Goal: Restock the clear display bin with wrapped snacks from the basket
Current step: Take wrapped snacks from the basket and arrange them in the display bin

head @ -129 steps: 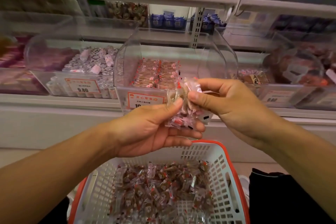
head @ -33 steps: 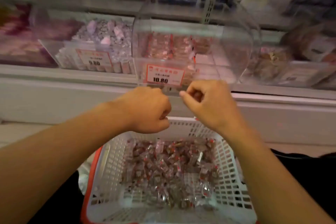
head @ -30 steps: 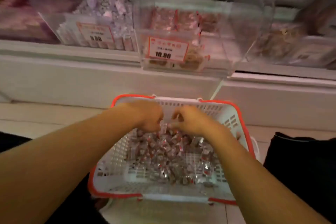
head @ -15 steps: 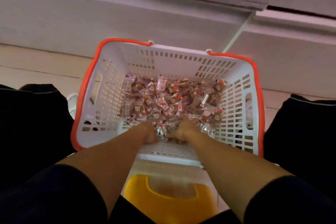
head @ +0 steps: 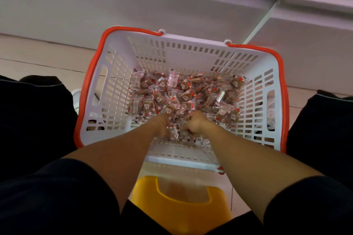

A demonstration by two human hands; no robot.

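Both hands, left hand (head: 164, 127) and right hand (head: 193, 124), are digging side by side into the wrapped snacks (head: 183, 93) at the basket (head: 114, 89) near wall. Fingers are curling around wrappers, likely gathering 1 joint handful for the bin, which is out of view.

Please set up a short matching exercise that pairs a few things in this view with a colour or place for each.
Things:
1. basket rim
2. wrapped snacks
3. stool
4. hands: left hand, right hand

Descriptions:
A. yellow, below the basket in the view
B. orange-red
C. down among the wrappers at the near side of the basket
D. heaped on the white basket's floor

Pairs: 1-B, 2-D, 3-A, 4-C
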